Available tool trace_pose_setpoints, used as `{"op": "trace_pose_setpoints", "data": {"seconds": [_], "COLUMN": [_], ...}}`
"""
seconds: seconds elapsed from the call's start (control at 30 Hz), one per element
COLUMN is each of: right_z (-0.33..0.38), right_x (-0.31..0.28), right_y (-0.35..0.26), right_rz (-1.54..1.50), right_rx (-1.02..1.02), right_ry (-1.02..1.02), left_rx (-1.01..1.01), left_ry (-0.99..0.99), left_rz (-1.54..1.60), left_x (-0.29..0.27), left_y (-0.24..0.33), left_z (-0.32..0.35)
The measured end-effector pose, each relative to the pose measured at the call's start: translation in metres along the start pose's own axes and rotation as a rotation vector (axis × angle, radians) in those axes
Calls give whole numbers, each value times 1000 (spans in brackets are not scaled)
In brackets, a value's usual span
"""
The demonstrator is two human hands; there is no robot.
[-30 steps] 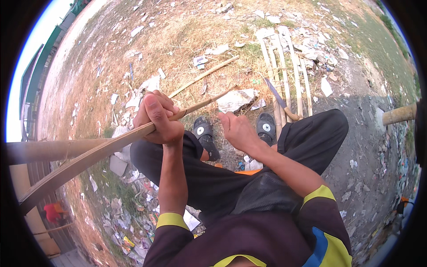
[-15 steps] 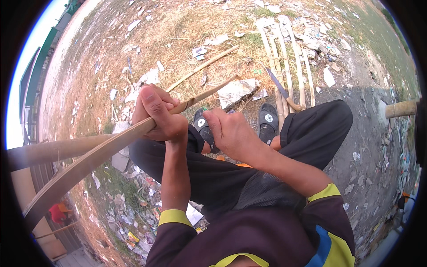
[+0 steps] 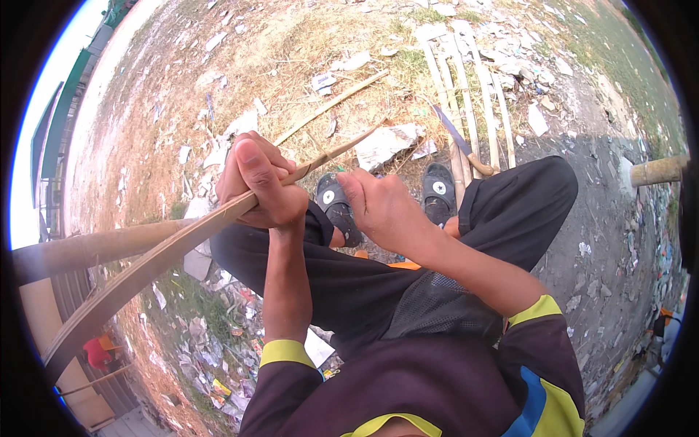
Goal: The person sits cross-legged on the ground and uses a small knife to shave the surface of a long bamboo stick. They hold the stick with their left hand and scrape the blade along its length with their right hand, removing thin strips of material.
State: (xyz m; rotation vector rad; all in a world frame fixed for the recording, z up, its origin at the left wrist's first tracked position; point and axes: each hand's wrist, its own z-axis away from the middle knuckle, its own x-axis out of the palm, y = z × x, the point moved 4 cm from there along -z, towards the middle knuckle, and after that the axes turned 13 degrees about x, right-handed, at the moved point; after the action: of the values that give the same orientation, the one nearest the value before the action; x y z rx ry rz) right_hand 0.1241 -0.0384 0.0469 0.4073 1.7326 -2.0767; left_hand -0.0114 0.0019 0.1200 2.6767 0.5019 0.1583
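Note:
My left hand (image 3: 263, 182) is closed round a long split bamboo strip (image 3: 156, 256). The strip runs from the lower left up through my fist, and its thin, rough end points away past my feet. Just right of the strip, my right hand (image 3: 389, 211) is closed with the thumb on top. What it holds, if anything, is hidden; a tiny green spot shows beside the thumb. Beyond my right foot lies a knife (image 3: 459, 137) with a curved dark blade and a wooden handle, resting across several pale bamboo strips (image 3: 473, 95) on the ground.
A thick bamboo pole (image 3: 109, 246) stretches in from the left beneath the strip. Another bamboo pole end (image 3: 655, 172) juts in at the right. A single strip (image 3: 335, 105) lies on dry grass ahead. Scraps and litter (image 3: 218, 357) cover the ground around my legs.
My right hand has shifted slightly to the right, away from the strip. The left hand's grip looks the same, and the strip has barely moved.

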Motion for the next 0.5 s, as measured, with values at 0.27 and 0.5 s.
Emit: {"op": "trace_pose_setpoints", "data": {"seconds": [0.27, 0.5], "right_z": [-8, -18], "right_x": [13, 13], "right_y": [13, 22], "right_rz": [72, 63], "right_rx": [-202, -117], "right_ry": [96, 5], "left_rx": [-14, -52], "left_ry": [71, 102], "left_rz": [-5, -139], "left_x": [-1, -7], "left_y": [-5, -7], "left_z": [-1, 0]}}
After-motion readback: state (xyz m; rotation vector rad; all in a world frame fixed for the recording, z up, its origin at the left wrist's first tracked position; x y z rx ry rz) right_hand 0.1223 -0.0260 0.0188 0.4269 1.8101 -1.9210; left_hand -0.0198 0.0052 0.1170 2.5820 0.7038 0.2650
